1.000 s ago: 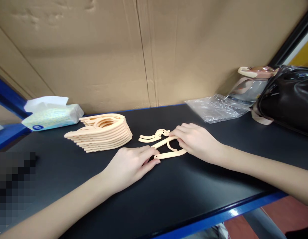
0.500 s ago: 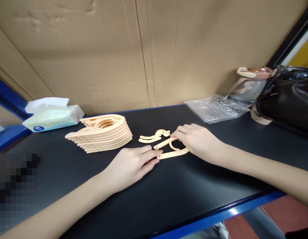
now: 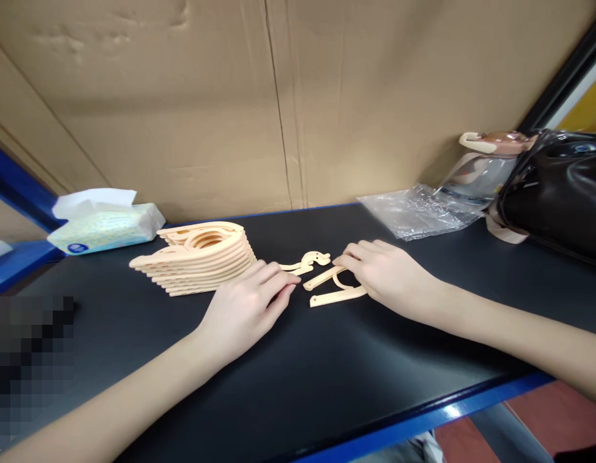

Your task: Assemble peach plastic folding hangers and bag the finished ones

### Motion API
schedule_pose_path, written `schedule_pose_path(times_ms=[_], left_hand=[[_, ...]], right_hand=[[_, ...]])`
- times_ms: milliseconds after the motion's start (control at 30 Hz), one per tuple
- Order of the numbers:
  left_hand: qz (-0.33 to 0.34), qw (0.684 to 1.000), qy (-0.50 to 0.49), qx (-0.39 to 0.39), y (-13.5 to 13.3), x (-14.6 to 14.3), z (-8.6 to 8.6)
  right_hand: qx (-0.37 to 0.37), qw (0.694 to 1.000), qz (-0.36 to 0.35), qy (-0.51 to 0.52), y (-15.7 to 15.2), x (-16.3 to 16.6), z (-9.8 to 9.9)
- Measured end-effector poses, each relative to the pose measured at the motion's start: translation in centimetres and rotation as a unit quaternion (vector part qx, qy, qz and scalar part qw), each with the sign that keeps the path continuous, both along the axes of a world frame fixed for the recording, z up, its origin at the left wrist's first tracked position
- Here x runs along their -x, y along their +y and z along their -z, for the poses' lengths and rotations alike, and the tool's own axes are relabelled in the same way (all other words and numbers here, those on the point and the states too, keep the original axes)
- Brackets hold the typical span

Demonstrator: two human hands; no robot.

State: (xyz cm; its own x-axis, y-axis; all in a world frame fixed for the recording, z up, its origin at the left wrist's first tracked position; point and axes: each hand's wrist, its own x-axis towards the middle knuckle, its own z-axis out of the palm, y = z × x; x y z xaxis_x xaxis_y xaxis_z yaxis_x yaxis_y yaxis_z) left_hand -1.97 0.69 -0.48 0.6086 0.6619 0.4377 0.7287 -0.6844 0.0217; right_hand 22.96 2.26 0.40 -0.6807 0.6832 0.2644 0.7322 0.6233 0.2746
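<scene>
My right hand (image 3: pixel 382 273) grips the far end of a folded cream-coloured folding hanger (image 3: pixel 336 296), whose two arms lie on the table pointing left; its fingers cover the joint. My left hand (image 3: pixel 247 305) is open, its fingers stretched out just left of that hanger's arm ends and not touching them. Behind the left fingertips lies a second folded hanger (image 3: pixel 314 259) with a curved hook, partly hidden by the hand. To the left rises a neat stack of several matching folded hangers (image 3: pixel 201 260), its right side partly covered by my left hand.
On the black table (image 3: pixel 298 386), a tissue pack (image 3: pixel 107 228) stands at the back left. A crumpled clear plastic bag (image 3: pixel 413 212), a drinking bottle (image 3: pixel 481 170) and a dark shiny bag (image 3: pixel 562 193) sit at the back right. A cardboard wall (image 3: pixel 206 109) closes off the back.
My left hand has let go of the hanger's arm ends and drawn up and left, now covering part of the second hanger. My right hand keeps its hold with little movement.
</scene>
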Motion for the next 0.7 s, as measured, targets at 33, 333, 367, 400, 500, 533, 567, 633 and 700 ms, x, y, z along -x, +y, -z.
schedule_pose_path(times_ms=[33,333,367,400,500,533,567,633,700], left_hand=[[0.000,1.000,0.006,-0.004,0.1,0.0,0.0],[0.018,0.999,0.052,-0.002,0.6,0.1,0.1],[0.018,0.998,0.054,-0.010,0.6,0.1,0.2],[0.017,0.998,0.056,-0.015,0.6,0.1,0.2],[0.002,0.998,0.061,-0.022,0.6,0.1,0.2],[-0.006,0.998,0.064,-0.025,0.6,0.0,0.2],[-0.014,0.997,0.067,-0.029,0.6,0.0,0.2],[-0.025,0.996,0.071,-0.036,0.6,0.0,0.2],[-0.029,0.996,0.072,-0.038,0.6,-0.1,0.2]], right_hand=[[-0.007,1.000,-0.015,0.004,-0.2,0.1,-0.1],[0.044,0.986,-0.158,0.040,-2.2,1.1,-0.3],[0.047,0.985,-0.163,0.043,-2.2,1.1,-0.1],[0.048,0.983,-0.169,0.045,-2.1,1.1,0.0],[0.037,0.981,-0.185,0.038,-1.9,1.1,0.3],[0.028,0.982,-0.185,0.029,-1.9,1.1,0.3],[0.017,0.983,-0.181,0.015,-2.0,1.2,0.3],[-0.010,0.986,-0.167,-0.019,-2.1,1.3,0.2],[-0.035,0.988,-0.147,-0.040,-2.3,1.4,0.1]])
